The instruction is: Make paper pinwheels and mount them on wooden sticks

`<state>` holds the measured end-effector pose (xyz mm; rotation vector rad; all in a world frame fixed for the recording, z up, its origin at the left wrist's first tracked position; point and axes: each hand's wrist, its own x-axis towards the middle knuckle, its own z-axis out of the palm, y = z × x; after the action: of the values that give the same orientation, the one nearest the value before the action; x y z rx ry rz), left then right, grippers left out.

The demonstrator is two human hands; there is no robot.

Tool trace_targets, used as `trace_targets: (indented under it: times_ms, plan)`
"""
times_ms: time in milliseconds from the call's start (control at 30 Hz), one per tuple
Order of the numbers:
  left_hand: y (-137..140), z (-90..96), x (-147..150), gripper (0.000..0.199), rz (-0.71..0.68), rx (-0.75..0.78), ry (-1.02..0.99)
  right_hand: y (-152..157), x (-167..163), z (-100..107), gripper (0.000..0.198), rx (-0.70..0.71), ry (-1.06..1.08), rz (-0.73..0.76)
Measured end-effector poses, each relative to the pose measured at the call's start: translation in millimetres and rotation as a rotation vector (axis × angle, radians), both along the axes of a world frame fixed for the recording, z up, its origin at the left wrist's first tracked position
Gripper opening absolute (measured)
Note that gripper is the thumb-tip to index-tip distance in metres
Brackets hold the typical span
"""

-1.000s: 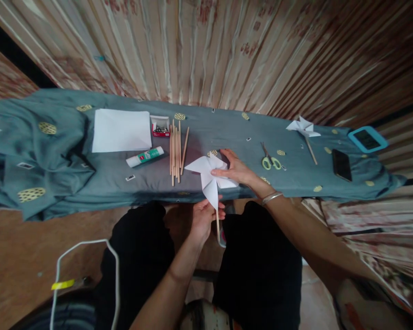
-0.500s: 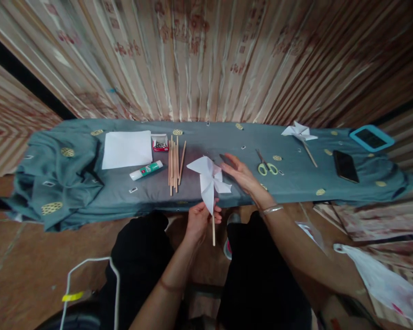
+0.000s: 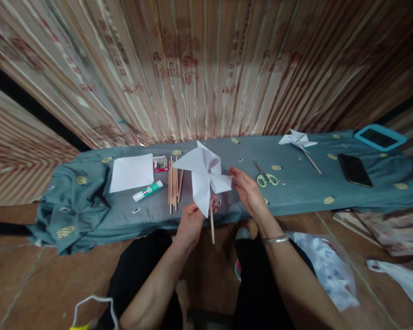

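Note:
A white paper pinwheel (image 3: 199,176) on a thin wooden stick is held up over the front edge of the cloth-covered table. My left hand (image 3: 191,224) is closed around the stick just under the blades, which partly cover its fingers. At the right-hand blade is my right hand (image 3: 247,189), open, its fingers loosely extended beside the blade's tip; whether they touch the paper I cannot tell. Left of the pinwheel lie several wooden sticks (image 3: 174,188). Green-handled scissors (image 3: 265,176) rest to the right of my right hand.
White paper sheets (image 3: 132,173), a small red box of metal pins (image 3: 160,164) and a glue stick (image 3: 147,190) lie on the left. Another pinwheel (image 3: 298,140), a black phone (image 3: 355,170) and a blue-framed device (image 3: 380,137) lie right. A plastic bag (image 3: 330,270) stands on the floor.
The pinwheel has risen slightly closer to the camera and its blades have turned a little. My right hand has shifted slightly right and down. The camera view has tilted.

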<state>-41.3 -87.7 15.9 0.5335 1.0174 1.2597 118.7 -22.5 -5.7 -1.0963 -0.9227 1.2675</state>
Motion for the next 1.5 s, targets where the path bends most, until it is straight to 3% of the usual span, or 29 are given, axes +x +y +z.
trace_targets:
  times_ms: [133,300,400,700,867,1067,1167,1333,1500]
  plan:
    - [24,9.1,-5,0.033,0.019,0.169,0.097,-5,-5,9,0.051,0.02,-0.005,0.097]
    - [46,16.7,-7,0.029,-0.002,0.25,0.118,-19,-21,15,0.037,0.001,-0.138,0.513]
    - [51,14.1,-7,0.029,0.011,0.286,0.128,-24,-31,14,0.034,-0.037,-0.135,0.609]
    - [53,2.7,-16,0.034,-0.064,0.236,0.148,-19,-39,6,0.028,0.011,-0.229,0.511]
    - [52,5.1,-16,0.033,-0.025,0.186,0.195,-15,-40,1,0.018,0.091,-0.303,0.465]
    - [52,3.5,-19,0.025,-0.027,0.226,0.239,-14,-33,10,0.023,0.123,-0.346,0.448]
    - [51,2.5,-22,0.023,-0.035,0.25,0.271,-9,-17,19,0.031,0.146,-0.356,0.32]
    - [46,3.4,-22,0.026,-0.055,0.227,0.326,1,7,26,0.04,0.279,-0.437,-0.084]
    - [43,3.8,-16,0.025,-0.076,0.199,0.325,5,3,22,0.047,0.413,-0.536,-0.097]
